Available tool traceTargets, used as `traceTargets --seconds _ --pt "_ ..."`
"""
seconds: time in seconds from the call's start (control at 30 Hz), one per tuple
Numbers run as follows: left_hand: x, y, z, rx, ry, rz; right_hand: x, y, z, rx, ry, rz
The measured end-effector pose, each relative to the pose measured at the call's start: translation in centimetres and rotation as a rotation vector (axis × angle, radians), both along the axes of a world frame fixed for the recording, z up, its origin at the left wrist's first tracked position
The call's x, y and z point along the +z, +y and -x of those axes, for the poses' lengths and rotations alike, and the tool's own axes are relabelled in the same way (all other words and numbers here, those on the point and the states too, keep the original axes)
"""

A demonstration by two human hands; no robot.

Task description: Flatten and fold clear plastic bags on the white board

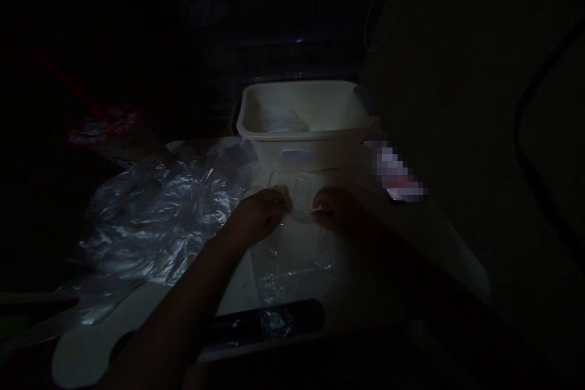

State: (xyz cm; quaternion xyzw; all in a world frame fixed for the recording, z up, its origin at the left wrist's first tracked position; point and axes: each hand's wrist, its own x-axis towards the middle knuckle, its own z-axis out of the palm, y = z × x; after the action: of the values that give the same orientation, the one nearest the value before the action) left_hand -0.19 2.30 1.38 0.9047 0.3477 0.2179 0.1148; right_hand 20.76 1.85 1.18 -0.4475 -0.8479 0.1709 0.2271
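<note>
In dim light, a clear plastic bag (297, 256) lies flat on the white table, its upper part between my two hands. My left hand (262, 213) pinches the bag's left side, fingers closed. Opposite it, my right hand (336, 210) has thumb and fingers closed on the bag's right side; much of this hand is lost in shadow. The bag's lower end reaches over a dark bar (301, 315) along the near side. Just beyond my hands stands a cream plastic tub (267, 149) with some clear plastic inside.
A heap of crumpled clear plastic bags (155, 219) spreads over the left of the white table (86, 347). Behind it leans a container with a red patterned top (105, 125). A blurred-out pinkish object (400, 177) lies right of the tub. A dark cable (525, 158) hangs at far right.
</note>
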Motion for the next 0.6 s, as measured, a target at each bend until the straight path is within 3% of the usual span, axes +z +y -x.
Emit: traceTargets --seconds 0.27,0.6 --pt "-0.4 0.1 0.0 0.007 0.040 -0.054 0.1 0.2 0.1 -0.049 0.024 0.083" --pt "1.1 -1.0 -1.0 -0.050 -0.006 -0.044 -0.2 0.3 0.6 -0.114 -0.074 0.024"
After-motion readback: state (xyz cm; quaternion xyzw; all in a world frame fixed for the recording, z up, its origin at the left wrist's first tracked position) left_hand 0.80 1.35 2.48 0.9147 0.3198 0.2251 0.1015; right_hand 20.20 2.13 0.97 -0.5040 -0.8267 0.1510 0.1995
